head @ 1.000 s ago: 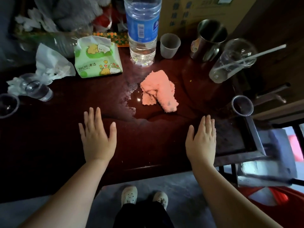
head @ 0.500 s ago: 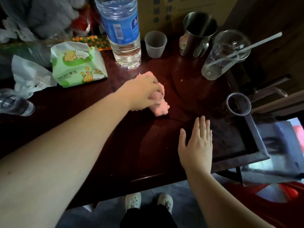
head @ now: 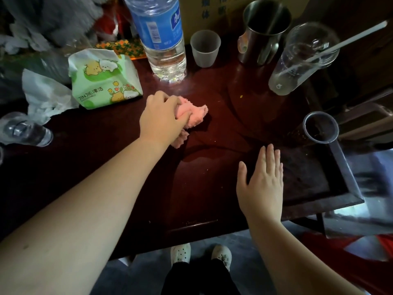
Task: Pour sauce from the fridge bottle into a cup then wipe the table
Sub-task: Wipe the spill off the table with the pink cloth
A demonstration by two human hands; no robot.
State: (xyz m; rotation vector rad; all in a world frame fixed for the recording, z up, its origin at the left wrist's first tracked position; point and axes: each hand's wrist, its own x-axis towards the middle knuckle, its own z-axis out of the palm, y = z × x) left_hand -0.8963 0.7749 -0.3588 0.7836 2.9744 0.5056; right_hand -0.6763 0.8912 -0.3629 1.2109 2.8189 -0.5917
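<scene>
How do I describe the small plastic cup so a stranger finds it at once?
Start at the big water bottle with the blue label at the back of the dark table. Just right of it, before the steel mug, stands the small plastic cup: short, frosted, without a straw.

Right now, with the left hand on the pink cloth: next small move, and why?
Probably drag the pink cloth toward the body, across the wet sheen on the table. The left hand grips the cloth, the sheen lies just nearer than it, and the right hand rests flat beside that path.
</scene>
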